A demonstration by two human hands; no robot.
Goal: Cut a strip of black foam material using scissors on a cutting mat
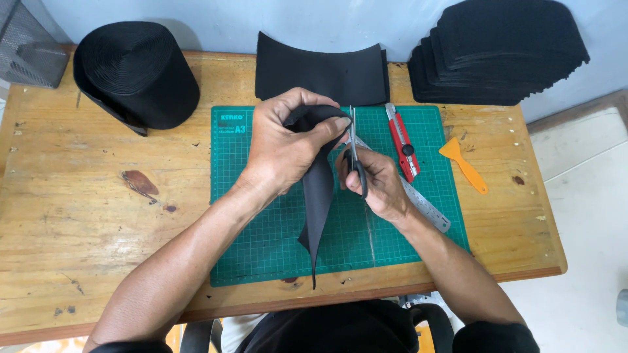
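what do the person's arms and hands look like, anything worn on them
Both forearms are bare. The left hand and right hand wear no gloves; no rings or watch show. Black short sleeves show only at the bottom edge of the head view.

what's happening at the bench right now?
A person is cutting a strip of black fabric over a green cutting mat. The left hand holds the strip's top bunched up; the right hand works scissors at its edge. A red utility knife, steel ruler and orange scraper lie to the right.
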